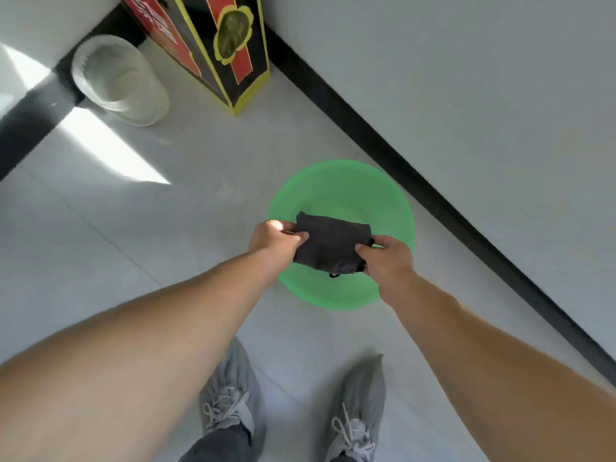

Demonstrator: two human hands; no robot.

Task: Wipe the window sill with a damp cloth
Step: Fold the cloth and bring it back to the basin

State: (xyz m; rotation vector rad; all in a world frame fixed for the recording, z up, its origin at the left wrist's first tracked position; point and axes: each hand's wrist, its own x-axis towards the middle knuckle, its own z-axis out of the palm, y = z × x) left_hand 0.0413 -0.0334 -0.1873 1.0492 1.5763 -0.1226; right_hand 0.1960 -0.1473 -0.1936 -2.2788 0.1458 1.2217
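**Two hands hold a dark cloth over a green bowl**

A person stands on a pale tiled floor (140, 235) and looks down. Both arms reach out in front. The left hand (275, 240) pinches one end of a dark cloth (331, 243) — thumb on top, fingers curled under. The right hand (386, 256) pinches the other end the same way. The cloth is folded and held flat between the two hands, up in the air. Right under it sits a round green basin (336, 191) on the floor, near a black strip (416, 185) at the foot of the wall. Two grey shoes (230, 395) show at the bottom. Farther off stand a white bin (116, 78) with a bag in it and — just beside it — a tall black, red and yellow box (233, 45).
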